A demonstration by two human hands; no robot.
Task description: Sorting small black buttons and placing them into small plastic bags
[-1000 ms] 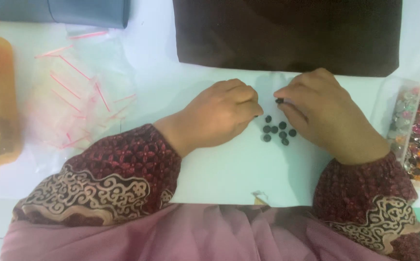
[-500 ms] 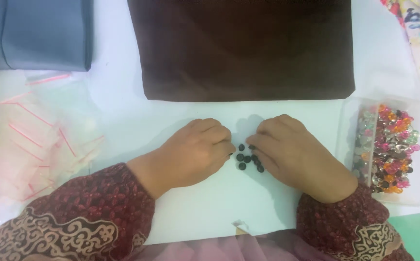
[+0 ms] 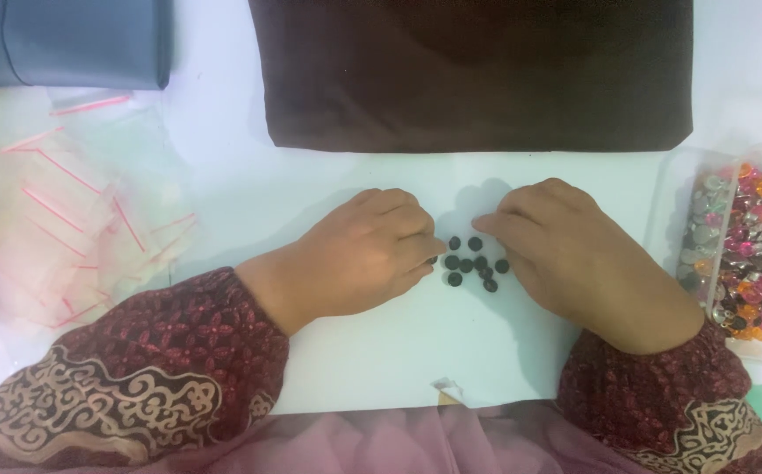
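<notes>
Small round black beads (image 3: 473, 262), about eight of them, lie in a loose cluster on the white table top (image 3: 381, 351), between the two hands and just in front of their fingertips.

The table is smooth, pale and evenly lit; nothing of the room beyond it shows. Going left to right: a folded grey-blue cloth (image 3: 65, 39) lies at the far left corner, and below it a heap of small clear plastic zip bags with red seal strips (image 3: 82, 211) spreads over the left part of the table. The left hand (image 3: 355, 254), in a dark red patterned sleeve, rests palm down with its fingers curled together, the tips touching the left edge of the beads; I cannot tell whether it pinches one. A folded dark brown cloth (image 3: 473, 75) lies beyond the beads, along the far side. The right hand (image 3: 570, 259) also lies palm down, fingers drawn together and bent toward the beads from the right; whether a bead sits between its fingertips is hidden. At the far right stands a clear plastic box of mixed coloured gems (image 3: 745, 250).

Compared with half a second ago, the hands and beads hold much the same places, and the view has shifted slightly, bringing the brown cloth lower in the picture.
</notes>
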